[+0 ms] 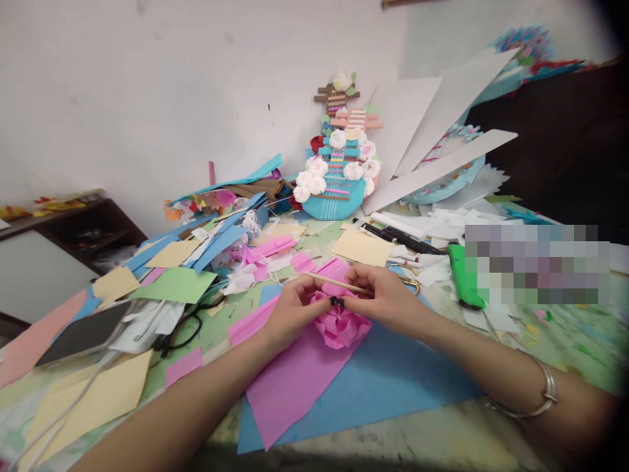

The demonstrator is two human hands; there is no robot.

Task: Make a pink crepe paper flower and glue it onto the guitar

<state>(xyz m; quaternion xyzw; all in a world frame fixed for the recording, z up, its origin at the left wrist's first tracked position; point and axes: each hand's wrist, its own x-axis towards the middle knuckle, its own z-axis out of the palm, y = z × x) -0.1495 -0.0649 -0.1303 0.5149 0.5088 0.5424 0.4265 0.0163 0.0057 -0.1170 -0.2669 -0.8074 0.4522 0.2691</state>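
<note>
At the far left of the frame a phone [81, 333] lies on the table [511, 432], with a cream sheet [93, 393] below it at lower left. Just to the right are a green sheet [174, 284] and black-rimmed glasses [185, 333].

In the middle, my left hand [289, 311] is closed narrow, its thumb pressed to the upper edge of a pink paper flower [341, 328] at the centre of the frame, a little below the middle. A thin wooden stick [339, 283] runs across just above the flower, from my left fingers to my right ones. Under the flower a pink sheet [299, 393] spreads down and left over a blue sheet [398, 383]. Behind, upper centre, a blue paper guitar [330, 203] with white flowers [317, 166] leans by the wall.

My right hand [390, 301] is also pinched narrow, its thumb meeting the left one at the flower. Beyond it lie the gold scissor handles [413, 283] and, at right, a green tool [462, 278].

As I judge it, the pink flower is well along: ruffled petals already make a rounded head, while its top is open to my thumbs and looks unfinished. The pink sheet beneath is flat and unshaped.
</note>
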